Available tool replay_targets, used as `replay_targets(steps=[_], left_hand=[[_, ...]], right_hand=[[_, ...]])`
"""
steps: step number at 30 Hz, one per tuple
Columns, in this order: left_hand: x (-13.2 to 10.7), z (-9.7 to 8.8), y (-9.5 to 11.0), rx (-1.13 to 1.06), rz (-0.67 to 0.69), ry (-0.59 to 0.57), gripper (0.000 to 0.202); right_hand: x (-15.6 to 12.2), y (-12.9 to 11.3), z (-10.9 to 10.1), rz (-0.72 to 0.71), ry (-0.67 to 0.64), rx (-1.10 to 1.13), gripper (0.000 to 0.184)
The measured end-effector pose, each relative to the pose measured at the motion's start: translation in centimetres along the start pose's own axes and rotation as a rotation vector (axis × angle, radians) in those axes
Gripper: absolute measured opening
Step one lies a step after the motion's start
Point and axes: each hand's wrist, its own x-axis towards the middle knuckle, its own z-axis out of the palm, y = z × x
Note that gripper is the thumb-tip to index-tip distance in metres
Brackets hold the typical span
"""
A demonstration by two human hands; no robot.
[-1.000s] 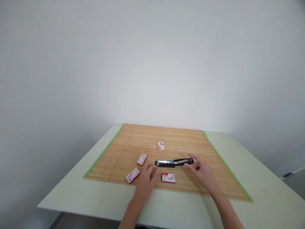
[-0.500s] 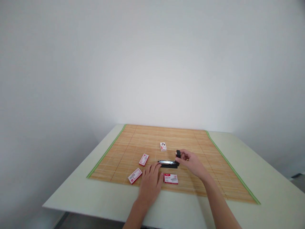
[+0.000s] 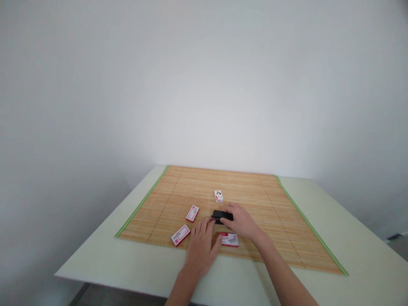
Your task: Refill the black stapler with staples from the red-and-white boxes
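Note:
A black stapler lies on the bamboo mat, its top arm folded down over the base. My right hand grips the top arm, thumb on the near side and fingers on the far side. At the stapler's left end, the fingertips of my left hand touch it; those fingers are stretched out flat. Just right of my left thumb is a red and white staple box. Two more such boxes lie left of my left hand, one nearer and one farther.
A small white box with a dark clip picture stands beyond the stapler. The bamboo mat has green edges and covers much of the pale table. A plain wall rises behind the table.
The stapler's top arm has swung from upright down to the left over the base, with my right hand moving along. My left hand stays nearly in place, its thumb slightly farther right.

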Motion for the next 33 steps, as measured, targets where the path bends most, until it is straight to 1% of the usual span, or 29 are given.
replay_targets(steps=[2, 6, 9, 11, 14, 19, 22, 25, 29, 31, 33], left_hand=[[-0.1, -0.3, 0.5, -0.042, 0.044, -0.043, 0.054], [0.0, -0.6, 1.8, -0.109, 0.116, -0.153, 0.066], [0.2, -0.4, 2.3, -0.092, 0.104, -0.168, 0.067], [0.3, -0.2, 2.1, -0.056, 0.081, -0.137, 0.065], [0.4, 0.4, 1.5, 0.033, 0.007, -0.051, 0.057], [0.4, 1.2, 0.7, 0.151, -0.153, 0.075, 0.037], [0.1, 1.0, 0.6, 0.169, -0.173, 0.100, 0.040], [-0.2, -0.1, 0.0, 0.180, -0.125, 0.113, 0.045], [-0.1, -1.6, -2.1, 0.221, -0.075, 0.119, 0.053], [0.2, -1.9, -3.3, 0.239, -0.083, 0.109, 0.058], [0.5, -1.7, -4.1, 0.238, -0.099, 0.111, 0.060]], right_hand=[[-0.7, 0.9, -0.1, 0.055, 0.011, 0.037, 0.026], [-2.1, 3.0, 0.6, 0.187, 0.131, 0.150, 0.044], [-3.3, 4.1, 1.5, 0.266, 0.186, 0.250, 0.056], [-4.1, 4.3, 2.1, 0.312, 0.210, 0.290, 0.061], [-5.4, 4.0, 2.7, 0.349, 0.250, 0.332, 0.063], [-7.0, 3.2, 3.5, 0.394, 0.274, 0.384, 0.063], [-7.3, 3.0, 3.9, 0.404, 0.300, 0.387, 0.063], [-7.3, 3.0, 4.2, 0.416, 0.326, 0.377, 0.063], [-7.3, 3.0, 4.2, 0.416, 0.330, 0.360, 0.061], [-7.2, 2.9, 4.2, 0.420, 0.328, 0.353, 0.061], [-7.3, 2.9, 4.2, 0.421, 0.326, 0.344, 0.060]])
